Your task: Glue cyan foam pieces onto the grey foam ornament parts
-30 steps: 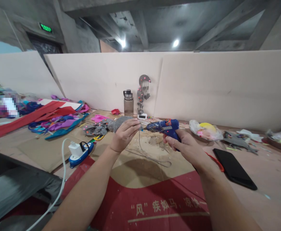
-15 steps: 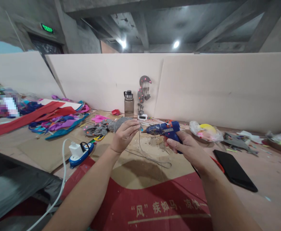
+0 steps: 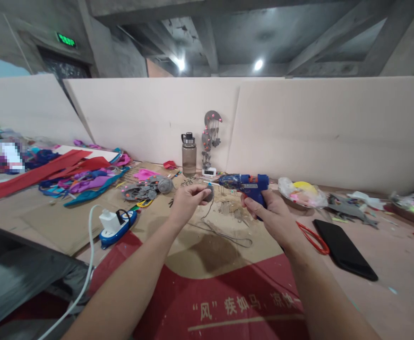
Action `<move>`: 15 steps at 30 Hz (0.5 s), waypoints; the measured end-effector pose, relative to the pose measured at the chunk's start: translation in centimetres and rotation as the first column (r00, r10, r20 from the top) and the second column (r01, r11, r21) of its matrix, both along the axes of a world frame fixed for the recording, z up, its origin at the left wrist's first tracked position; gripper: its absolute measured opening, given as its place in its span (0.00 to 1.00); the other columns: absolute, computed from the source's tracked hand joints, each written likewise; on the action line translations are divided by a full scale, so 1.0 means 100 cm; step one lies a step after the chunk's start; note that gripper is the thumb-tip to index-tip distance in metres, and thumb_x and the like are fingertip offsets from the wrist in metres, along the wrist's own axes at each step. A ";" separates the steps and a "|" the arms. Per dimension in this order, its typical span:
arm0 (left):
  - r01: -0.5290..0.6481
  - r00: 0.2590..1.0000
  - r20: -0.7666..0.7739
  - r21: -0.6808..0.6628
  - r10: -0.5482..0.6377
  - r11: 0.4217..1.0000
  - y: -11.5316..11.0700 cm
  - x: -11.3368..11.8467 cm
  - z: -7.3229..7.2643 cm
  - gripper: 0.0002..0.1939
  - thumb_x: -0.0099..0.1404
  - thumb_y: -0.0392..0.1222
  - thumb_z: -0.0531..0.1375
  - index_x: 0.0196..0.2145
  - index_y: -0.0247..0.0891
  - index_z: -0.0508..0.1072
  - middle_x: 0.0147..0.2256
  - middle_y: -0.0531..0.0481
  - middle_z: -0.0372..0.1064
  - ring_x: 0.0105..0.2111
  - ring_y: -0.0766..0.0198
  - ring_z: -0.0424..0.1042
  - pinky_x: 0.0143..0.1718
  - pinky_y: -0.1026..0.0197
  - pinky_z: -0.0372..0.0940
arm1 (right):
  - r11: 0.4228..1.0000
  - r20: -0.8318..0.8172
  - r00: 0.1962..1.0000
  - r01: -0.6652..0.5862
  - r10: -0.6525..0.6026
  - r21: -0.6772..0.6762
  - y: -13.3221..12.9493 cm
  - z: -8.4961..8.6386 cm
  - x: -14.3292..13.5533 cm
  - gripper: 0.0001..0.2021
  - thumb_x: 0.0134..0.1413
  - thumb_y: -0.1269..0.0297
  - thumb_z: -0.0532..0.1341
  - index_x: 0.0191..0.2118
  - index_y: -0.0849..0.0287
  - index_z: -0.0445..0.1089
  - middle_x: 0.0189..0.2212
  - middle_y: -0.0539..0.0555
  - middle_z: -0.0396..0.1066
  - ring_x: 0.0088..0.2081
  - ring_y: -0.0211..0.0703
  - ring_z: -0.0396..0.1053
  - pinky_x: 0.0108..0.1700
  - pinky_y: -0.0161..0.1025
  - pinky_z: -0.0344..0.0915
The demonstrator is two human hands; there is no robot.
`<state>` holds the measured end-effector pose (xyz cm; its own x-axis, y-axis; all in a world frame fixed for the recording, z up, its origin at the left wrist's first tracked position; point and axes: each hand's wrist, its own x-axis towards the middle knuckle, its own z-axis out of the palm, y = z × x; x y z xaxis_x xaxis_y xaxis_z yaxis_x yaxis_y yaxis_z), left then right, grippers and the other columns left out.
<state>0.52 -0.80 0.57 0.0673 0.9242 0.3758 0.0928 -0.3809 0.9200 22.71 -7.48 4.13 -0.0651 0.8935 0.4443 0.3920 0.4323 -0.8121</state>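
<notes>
My left hand (image 3: 189, 202) pinches a small grey felt piece (image 3: 211, 193) between thumb and fingertips; most of the piece is hidden by the hand. A tiny blue spot shows at its upper edge. From it a thin grey cord (image 3: 224, 234) trails down and loops over the cardboard. My right hand (image 3: 269, 208) is closed around the handle of a blue glue gun (image 3: 247, 183). The gun's nozzle points left, just above and right of the felt piece; whether they touch I cannot tell. Several pins (image 3: 225, 206) lie on the cardboard beneath the gun.
Left stand a blue power strip (image 3: 116, 231) with a white plug, grey felt pieces (image 3: 139, 190) and coloured fabric strips (image 3: 86, 182). Behind are a bottle (image 3: 189, 158) and a hanging felt ornament (image 3: 212, 134). Right lie red-handled scissors (image 3: 313, 238), a black phone (image 3: 345, 250) and a bowl (image 3: 301, 203).
My left hand has turned and lowered slightly, and the larger grey shape that showed behind its fingers is out of sight. The glue gun has shifted slightly right, away from the left fingertips.
</notes>
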 end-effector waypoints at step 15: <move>0.090 0.989 0.125 -0.086 -0.079 0.992 -0.009 0.002 0.011 0.16 0.51 0.52 0.69 0.30 0.35 0.80 0.28 0.49 0.75 0.28 0.65 0.72 0.31 0.62 0.71 | 1.000 0.099 0.995 0.026 -0.025 -0.002 0.000 -0.002 -0.005 0.18 0.57 0.51 0.58 0.46 0.60 0.70 0.29 0.52 0.69 0.30 0.41 0.62 0.33 0.38 0.59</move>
<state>0.69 -1.71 1.71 0.1059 0.9479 0.3003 -0.0507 -0.2965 0.9537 22.26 -7.46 3.97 -0.0855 0.8970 0.4337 0.4810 0.4184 -0.7704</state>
